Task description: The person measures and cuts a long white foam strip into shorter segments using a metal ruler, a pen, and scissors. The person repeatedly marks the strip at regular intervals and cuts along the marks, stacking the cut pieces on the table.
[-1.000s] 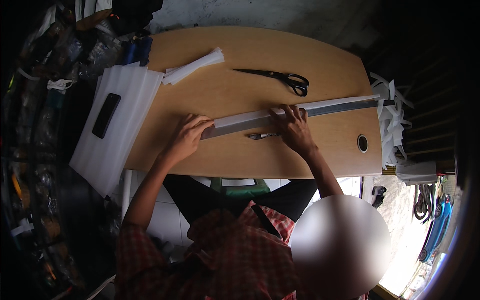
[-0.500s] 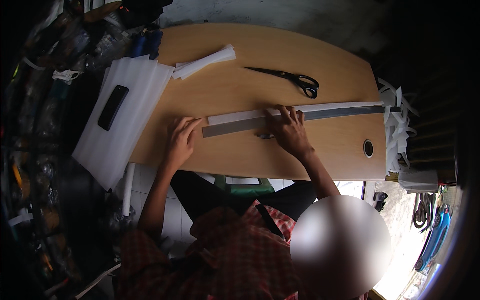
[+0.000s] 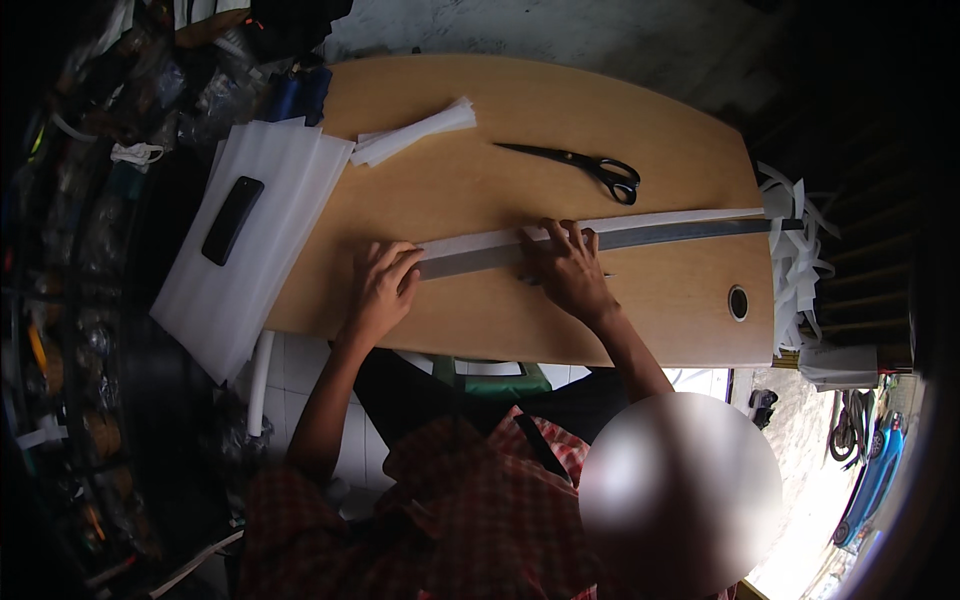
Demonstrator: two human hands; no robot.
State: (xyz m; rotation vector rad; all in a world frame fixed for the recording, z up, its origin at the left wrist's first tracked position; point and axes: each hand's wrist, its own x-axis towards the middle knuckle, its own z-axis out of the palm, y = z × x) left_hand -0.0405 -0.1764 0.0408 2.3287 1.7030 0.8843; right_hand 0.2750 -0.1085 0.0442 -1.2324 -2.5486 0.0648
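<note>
A long grey ruler [image 3: 680, 234] lies across the table with a narrow white foam strip [image 3: 690, 217] along its far edge. My left hand [image 3: 385, 285] is at their left end, fingers stretched out and fingertips touching the end of the strip. Over the middle, my right hand [image 3: 570, 268] rests with bent, spread fingers on the ruler and strip. Under this hand a small dark object [image 3: 527, 280] shows only in part; I cannot make out its kind. Beyond the ruler lie black-handled scissors [image 3: 600, 172], blades pointing left.
At the table's left, a phone [image 3: 232, 220] lies on stacked white foam sheets [image 3: 290, 215]. Several cut strips [image 3: 415, 132] lie near the far left. White offcuts [image 3: 795, 270] hang over the table's right edge. A round cable hole [image 3: 738, 303] sits near the right front.
My left hand has moved right onto the end of the strip and ruler. My right hand has shifted slightly left along them.
</note>
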